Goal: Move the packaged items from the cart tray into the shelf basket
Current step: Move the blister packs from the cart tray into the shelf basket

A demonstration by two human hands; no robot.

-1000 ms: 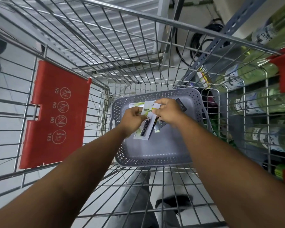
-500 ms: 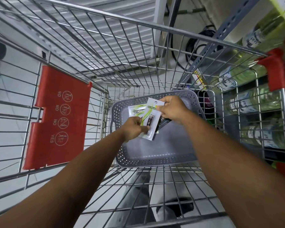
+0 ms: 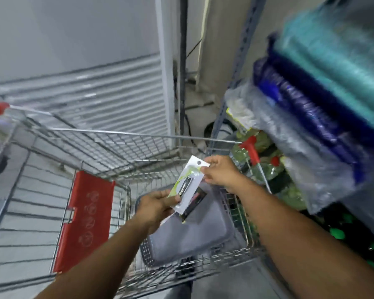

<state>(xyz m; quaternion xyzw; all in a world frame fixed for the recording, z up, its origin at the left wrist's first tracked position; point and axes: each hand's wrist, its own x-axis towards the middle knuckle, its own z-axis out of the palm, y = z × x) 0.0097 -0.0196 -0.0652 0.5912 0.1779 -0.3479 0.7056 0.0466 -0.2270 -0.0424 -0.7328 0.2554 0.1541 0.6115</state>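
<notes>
A small stack of carded packages, white with green edges and a dark one underneath, is held up above the grey perforated tray in the cart. My left hand pinches the stack's lower end. My right hand grips its top corner by the hang hole. The tray's bare floor shows below the packages; no loose item is visible in it. The shelf basket cannot be picked out in this blurred view.
The wire shopping cart surrounds the tray, with a red child-seat flap at left. On the right a metal shelf holds plastic-wrapped blue and teal goods and green bottles. A shutter wall stands behind.
Both hands have lifted the packages up out of the tray and toward the right. The view has swung upward, bringing the upper shelf goods into sight.
</notes>
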